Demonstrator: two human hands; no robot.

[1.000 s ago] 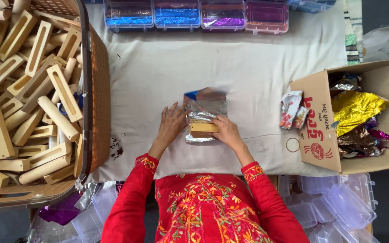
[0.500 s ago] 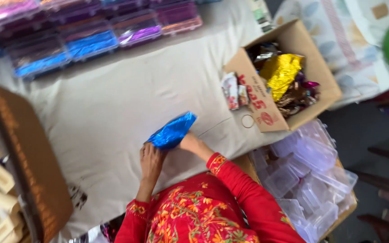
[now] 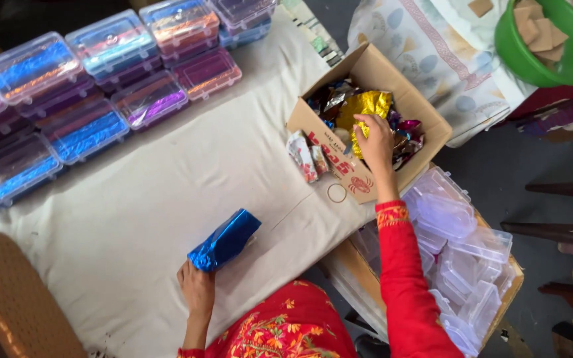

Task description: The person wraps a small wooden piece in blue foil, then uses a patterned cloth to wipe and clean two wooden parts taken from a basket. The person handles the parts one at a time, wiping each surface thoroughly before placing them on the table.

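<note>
The left hand (image 3: 197, 289) grips the lower end of a blue foil pouch (image 3: 225, 240) lying on the white table (image 3: 167, 179). The right hand (image 3: 374, 140) reaches into the cardboard box (image 3: 366, 73), fingers curled over gold foil wrappers (image 3: 365, 106); an actual grasp cannot be told.

A cloth-covered table (image 3: 167, 179) carries clear boxes (image 3: 94, 86), a cardboard box (image 3: 392, 99) and a blue pouch (image 3: 225, 240).
</note>
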